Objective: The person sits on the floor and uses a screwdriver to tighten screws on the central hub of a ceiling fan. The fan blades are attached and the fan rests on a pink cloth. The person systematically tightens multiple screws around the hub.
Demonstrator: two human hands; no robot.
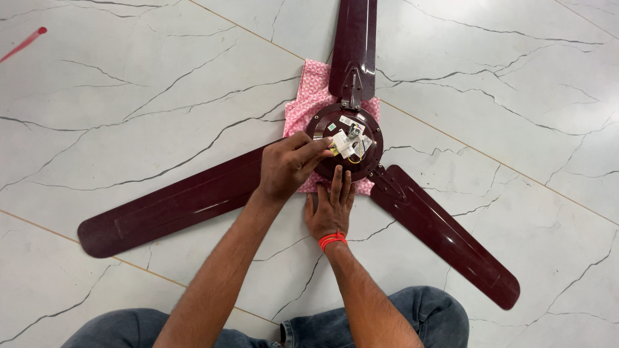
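Head camera, looking down: a maroon three-bladed ceiling fan [303,187] lies flat on a marble floor [129,90], its motor hub [345,143] resting on a pink patterned cloth [308,96]. The left hand [288,166] pinches a small white component [340,140] among the wiring at the hub's centre, while the right hand [330,209], fingers flat and together, presses at the hub's near rim. The fan looks heavy and rigid, best gripped at the hub; its thin wires and small fittings seem fragile.

maroon fan [345,138], pink patterned cloth [308,96]
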